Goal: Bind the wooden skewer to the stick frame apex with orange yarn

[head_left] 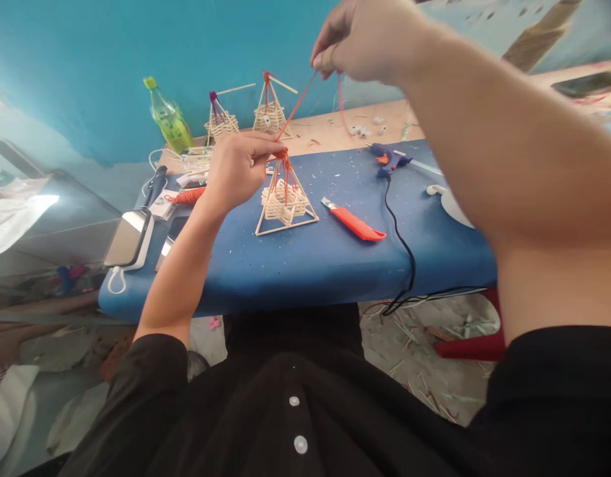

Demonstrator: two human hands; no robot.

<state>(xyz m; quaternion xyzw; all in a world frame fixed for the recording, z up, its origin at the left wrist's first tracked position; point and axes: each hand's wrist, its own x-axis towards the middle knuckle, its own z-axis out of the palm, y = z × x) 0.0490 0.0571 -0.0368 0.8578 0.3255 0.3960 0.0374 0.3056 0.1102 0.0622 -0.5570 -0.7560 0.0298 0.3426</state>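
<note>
A small pyramid frame of wooden sticks (286, 202) stands on the blue padded table, with a woven stick piece inside it and orange yarn wound at its peak. My left hand (239, 165) is closed, its fingers pinching the yarn-wrapped top. Raised well above and to the right, my right hand (347, 43) pinches orange yarn (301, 99), which runs taut down to the peak. A loose end of yarn hangs below the right hand. Right of the pyramid lies a red-handled box cutter (355, 223).
Two similar pyramids (270, 109) and a green-capped bottle (169, 116) stand by the wall. A glue gun (387, 159) with a black cord (404, 242) lies at right. Phones (129, 238) and an orange yarn bundle (187, 197) are at left.
</note>
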